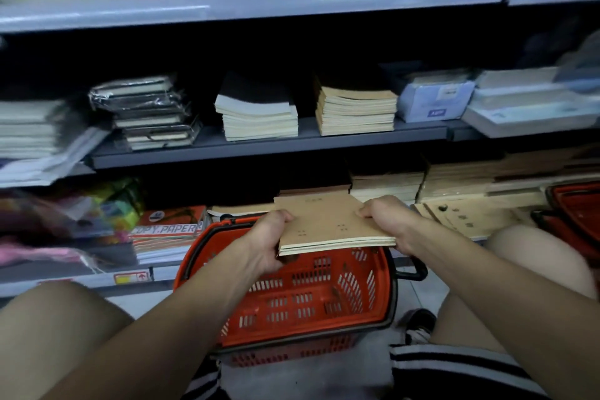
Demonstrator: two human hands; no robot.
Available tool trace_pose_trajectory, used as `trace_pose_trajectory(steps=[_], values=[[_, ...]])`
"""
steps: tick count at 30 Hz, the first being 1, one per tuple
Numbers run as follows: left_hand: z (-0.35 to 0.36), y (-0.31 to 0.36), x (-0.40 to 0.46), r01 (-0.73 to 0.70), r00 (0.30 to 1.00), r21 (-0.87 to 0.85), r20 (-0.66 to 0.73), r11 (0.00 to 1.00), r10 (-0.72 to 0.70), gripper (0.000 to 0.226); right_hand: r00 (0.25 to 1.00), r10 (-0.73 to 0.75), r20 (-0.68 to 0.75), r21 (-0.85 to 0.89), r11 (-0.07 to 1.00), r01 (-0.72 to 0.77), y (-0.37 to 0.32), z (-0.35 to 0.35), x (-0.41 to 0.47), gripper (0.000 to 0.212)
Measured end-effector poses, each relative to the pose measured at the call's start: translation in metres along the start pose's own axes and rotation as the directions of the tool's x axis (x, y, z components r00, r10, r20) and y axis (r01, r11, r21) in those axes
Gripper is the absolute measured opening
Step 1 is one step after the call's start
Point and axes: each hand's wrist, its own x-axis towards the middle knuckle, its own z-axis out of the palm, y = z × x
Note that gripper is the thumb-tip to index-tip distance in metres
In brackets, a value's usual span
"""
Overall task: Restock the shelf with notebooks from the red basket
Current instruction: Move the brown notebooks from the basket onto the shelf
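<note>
— Shelving fills the whole background: pale grey metal shelves (259, 3) stacked with paper goods. What's being held in front of them?

— A thin stack of flat brown kraft-cover notebooks (331, 224), cream page edges facing the camera. The left hand (269, 240) grips the stack's near-left corner, thumb on top and fingers curled underneath. The right hand (386, 217) grasps the right edge, fingers bent over the cover.

— And what sits below that grip?

— Directly beneath it, the red slotted plastic basket with a black rim (311, 295), resting on the floor between the person's knees. Its interior, as far as it shows under the stack, holds nothing I can make out; the far end is hidden by the notebooks.

— Beyond the grip?

— Just past the stack's far edge, on the lowest shelf, lie more brown kraft notebooks in low piles (386, 185). Left of the grip, a ream-like pile marked "COPY PAPER" in an orange and white wrapper (165, 230). Above the grip, on the middle shelf, a pile of cream-paged pads with black covers (258, 114) and beside it a pile of tan-covered notebooks (355, 110).

— Anything to the right?

— A second red plastic basket (574, 211), cut off at the frame's edge; contents cannot be told.
</note>
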Motion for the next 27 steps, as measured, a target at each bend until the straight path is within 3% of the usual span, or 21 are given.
trace_pose_trajectory(steps=[9,17,27], values=[[0.035,0.042,-0.051,-0.125,0.987,-0.134,0.081,0.983,0.137,0.020,0.961,-0.268,-0.073,0.177,0.944,0.277,-0.030,-0.035,-0.024,0.025],[0.064,0.065,-0.067,-0.210,0.956,-0.248,0.150,0.946,0.252,0.023,0.856,-0.491,-0.161,0.253,0.818,0.517,-0.059,-0.068,-0.044,0.035],[0.072,0.093,-0.040,-0.384,0.919,-0.083,0.058,0.920,0.389,0.021,0.854,-0.489,-0.178,0.275,0.808,0.521,-0.081,-0.075,-0.021,0.028]])
